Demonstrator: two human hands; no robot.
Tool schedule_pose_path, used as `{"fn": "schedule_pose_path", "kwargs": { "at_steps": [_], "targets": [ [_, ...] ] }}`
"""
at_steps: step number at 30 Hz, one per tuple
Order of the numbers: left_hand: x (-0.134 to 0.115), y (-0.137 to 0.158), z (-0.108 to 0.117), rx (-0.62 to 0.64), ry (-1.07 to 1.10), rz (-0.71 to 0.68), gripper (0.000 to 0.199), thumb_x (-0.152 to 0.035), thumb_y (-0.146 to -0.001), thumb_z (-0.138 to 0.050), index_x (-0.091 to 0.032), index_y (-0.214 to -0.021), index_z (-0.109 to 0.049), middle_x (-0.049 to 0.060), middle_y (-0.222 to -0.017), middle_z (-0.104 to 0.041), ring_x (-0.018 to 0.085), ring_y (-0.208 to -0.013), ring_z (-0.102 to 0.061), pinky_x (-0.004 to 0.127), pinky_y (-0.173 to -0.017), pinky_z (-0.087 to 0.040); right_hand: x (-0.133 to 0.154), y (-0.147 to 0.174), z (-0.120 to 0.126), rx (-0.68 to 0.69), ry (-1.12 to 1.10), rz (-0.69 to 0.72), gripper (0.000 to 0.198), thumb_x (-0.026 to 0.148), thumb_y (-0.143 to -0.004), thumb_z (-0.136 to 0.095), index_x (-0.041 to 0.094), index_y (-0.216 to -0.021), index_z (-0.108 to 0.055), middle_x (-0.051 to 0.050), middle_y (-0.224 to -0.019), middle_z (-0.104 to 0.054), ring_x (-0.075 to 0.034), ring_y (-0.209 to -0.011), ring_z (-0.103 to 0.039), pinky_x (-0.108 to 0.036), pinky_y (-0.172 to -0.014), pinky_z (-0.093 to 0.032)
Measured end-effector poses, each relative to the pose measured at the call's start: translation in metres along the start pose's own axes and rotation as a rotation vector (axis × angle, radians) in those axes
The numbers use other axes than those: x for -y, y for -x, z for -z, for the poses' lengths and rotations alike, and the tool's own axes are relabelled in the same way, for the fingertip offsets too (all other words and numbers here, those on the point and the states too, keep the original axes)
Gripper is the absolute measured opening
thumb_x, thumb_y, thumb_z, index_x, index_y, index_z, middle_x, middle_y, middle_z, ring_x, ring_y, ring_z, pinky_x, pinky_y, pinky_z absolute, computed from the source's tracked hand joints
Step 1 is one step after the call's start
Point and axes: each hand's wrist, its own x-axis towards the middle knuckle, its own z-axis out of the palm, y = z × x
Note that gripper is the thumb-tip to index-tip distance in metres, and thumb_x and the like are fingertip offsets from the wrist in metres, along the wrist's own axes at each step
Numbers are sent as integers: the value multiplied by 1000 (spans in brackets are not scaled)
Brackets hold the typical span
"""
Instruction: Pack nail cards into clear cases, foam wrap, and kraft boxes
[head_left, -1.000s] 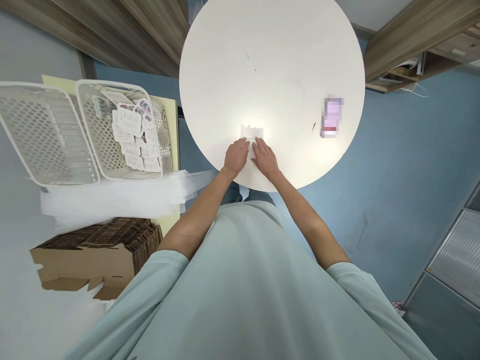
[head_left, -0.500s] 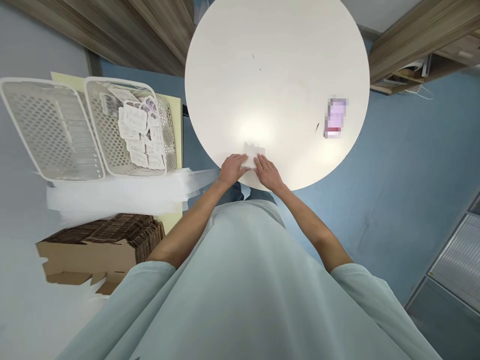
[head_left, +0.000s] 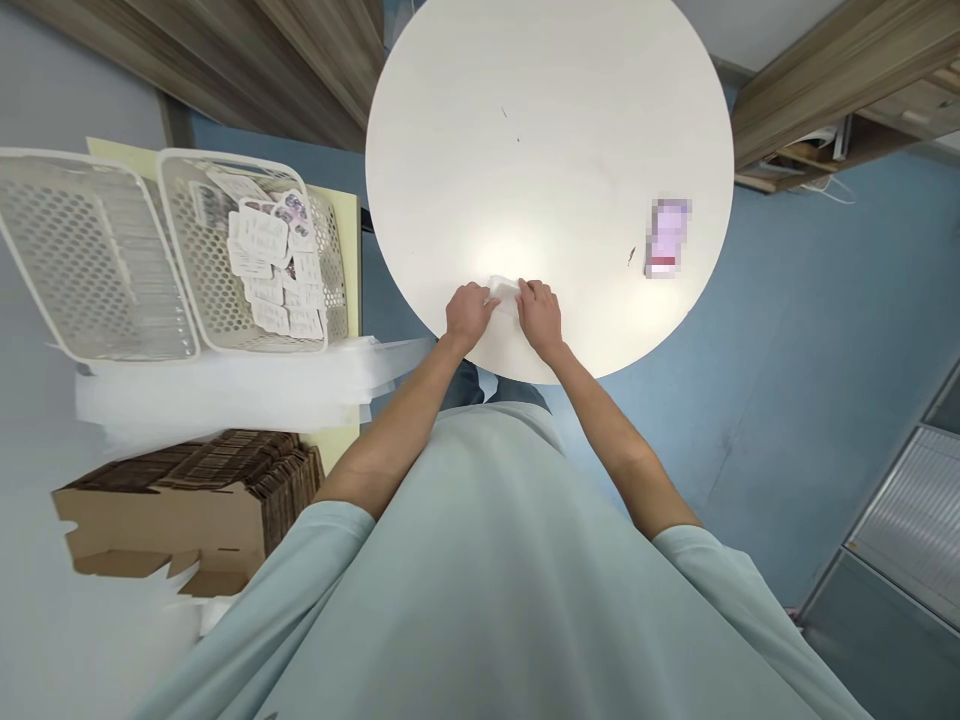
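Near the front edge of the round white table, a small piece of thin white wrapping sheet spans the gap between my hands. It is folded over, and whether anything lies inside it cannot be seen. My left hand pinches its left end with curled fingers and the thumb toward the middle. On the opposite side my right hand grips the right end, fingers bent over it. Both hands rest low at the tabletop.
A phone-like object, blurred out, lies on the table's right side. At left stand a white basket of cards or packets and another white basket, a stack of white sheets and folded brown cardboard boxes.
The sheet's jagged far edge has been folded over, making it narrower. My hands have moved slightly away from my body, and their flatter fingers have curled around its ends.
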Motion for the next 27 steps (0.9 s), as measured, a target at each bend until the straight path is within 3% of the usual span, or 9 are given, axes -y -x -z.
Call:
{"fn": "schedule_pose_path", "kwargs": {
  "at_steps": [4, 8, 12, 16, 19, 22, 27],
  "targets": [
    [-6, 7, -8, -17, 63, 63, 20, -32, -110, -64, -20, -123, -74, 19, -136, -70, 40, -127, -67, 51, -103, -58, -6, -12, -2, 5, -36, -1, 47, 27, -120, -40, 18, -157, -68, -23, -156, -64, -38, -145, -60, -59, -123, -51],
    [-5, 24, -15, -97, 202, 191, 40, -32, -109, -70, -21, -147, -61, 19, -148, -66, 36, -126, -71, 49, -106, -58, -12, -11, -3, 27, -100, -29, 49, 22, -115, -45, 16, -159, -65, -22, -148, -68, -39, -138, -62, -56, -116, -57],
    [2, 39, -21, -109, 318, 279, 37, -33, -109, -76, -20, -139, -60, 16, -138, -72, 29, -114, -75, 46, -109, -57, -11, -3, -7, 53, -161, -110, 49, 22, -110, -55, 15, -157, -65, -22, -141, -69, -38, -131, -67, -53, -111, -60],
    [4, 45, -23, -74, 409, 246, 30, -26, -107, -75, -22, -134, -61, 13, -140, -74, 24, -104, -76, 42, -107, -58, -1, 11, -17, 56, -272, -231, 36, 27, -108, -64, 16, -142, -67, -17, -130, -72, -31, -107, -73, -48, -103, -61],
    [6, 44, -22, -68, 414, 214, 30, -20, -105, -74, -23, -132, -63, 12, -139, -73, 24, -106, -76, 43, -106, -59, 11, 21, -27, 13, -325, -299, 29, 32, -107, -66, 20, -133, -64, -13, -122, -73, -28, -101, -72, -45, -98, -61],
    [18, 42, -16, -86, 393, 215, 29, -18, -104, -72, -24, -132, -64, 11, -137, -72, 26, -108, -75, 44, -108, -59, 30, 22, -35, -15, -364, -338, 26, 34, -106, -66, 22, -128, -61, -11, -118, -74, -26, -98, -71, -42, -95, -59],
    [59, 38, 8, -152, 380, 231, 32, -17, -104, -66, -23, -136, -64, 14, -140, -69, 27, -112, -75, 45, -111, -59, 81, -2, -53, -2, -378, -340, 23, 33, -105, -66, 23, -125, -60, -11, -120, -74, -26, -101, -70, -41, -97, -59]
  ]
}}
